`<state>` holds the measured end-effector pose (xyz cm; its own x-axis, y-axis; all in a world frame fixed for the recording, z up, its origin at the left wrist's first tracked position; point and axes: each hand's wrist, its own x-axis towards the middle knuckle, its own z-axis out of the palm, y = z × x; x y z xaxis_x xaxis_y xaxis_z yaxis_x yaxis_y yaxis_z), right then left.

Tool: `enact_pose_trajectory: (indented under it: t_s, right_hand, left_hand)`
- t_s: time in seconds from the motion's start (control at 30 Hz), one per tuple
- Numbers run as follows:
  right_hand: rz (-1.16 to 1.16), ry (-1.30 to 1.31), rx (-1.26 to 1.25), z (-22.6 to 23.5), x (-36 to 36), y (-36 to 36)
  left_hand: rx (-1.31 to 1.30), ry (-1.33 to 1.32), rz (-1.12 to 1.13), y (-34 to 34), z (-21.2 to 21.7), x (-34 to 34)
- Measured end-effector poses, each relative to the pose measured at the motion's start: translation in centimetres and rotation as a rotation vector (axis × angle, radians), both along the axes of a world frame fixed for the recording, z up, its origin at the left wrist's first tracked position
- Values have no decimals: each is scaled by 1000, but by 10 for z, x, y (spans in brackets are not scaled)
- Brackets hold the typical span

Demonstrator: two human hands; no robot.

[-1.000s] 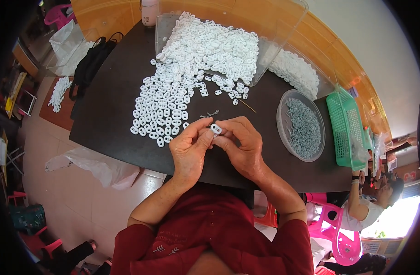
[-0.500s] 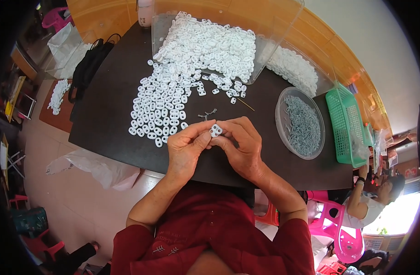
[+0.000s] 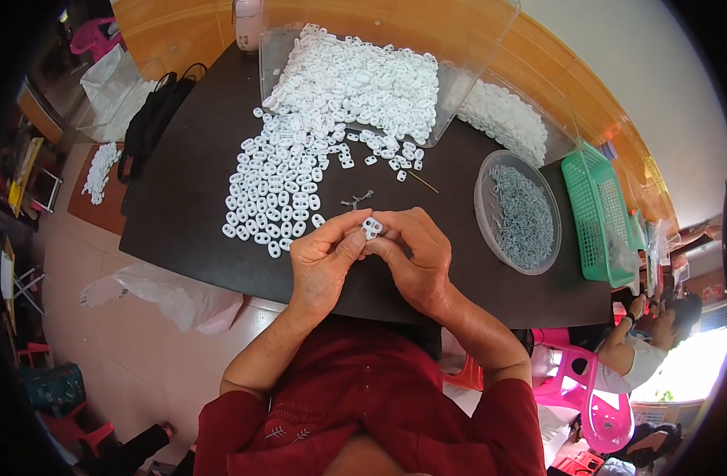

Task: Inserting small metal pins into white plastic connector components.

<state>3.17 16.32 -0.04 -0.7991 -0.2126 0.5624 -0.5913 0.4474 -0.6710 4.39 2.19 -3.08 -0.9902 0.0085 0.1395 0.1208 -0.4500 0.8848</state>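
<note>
Between the fingertips of both hands is a small white plastic piece with several holes (image 3: 371,228), held just over the dark table near its front edge. My left hand (image 3: 325,252) pinches it from the left, thumb and forefinger closed on its edge. From the other side my right hand (image 3: 417,252) grips it the same way. The fingers partly cover the piece. A few dark screws (image 3: 357,198) lie on the table just beyond the fingertips. To the left spreads a layer of white two-holed oval pieces (image 3: 272,194).
A clear bin (image 3: 467,87) spills white pieces at the back. On the right stand a round tub (image 3: 480,218) of grey screws and a green basket (image 3: 592,230). A thin brass-coloured stick (image 3: 424,182) lies on the dark table (image 3: 181,198). Another person (image 3: 629,349) sits at far right.
Both hands keep their pinch on the white piece, which has barely moved. The whole view has shifted slightly. At far right, the other person's arm has moved.
</note>
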Motion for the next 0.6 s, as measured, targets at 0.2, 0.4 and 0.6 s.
enact_pose_trajectory:
  t_s: [0.2, 0.4, 0.6]
  right_hand:
    - [-9, 16, -61, -1, 0, -1]
    - [8, 91, -69, -4, 0, 0]
    - [-5, 146, -63, -6, -1, 1]
  left_hand:
    - [-8, 17, -8, 1, 2, -1]
    - [-101, 92, 73, 5, 5, 3]
    - [-190, 185, 147, 8, 0, 3]
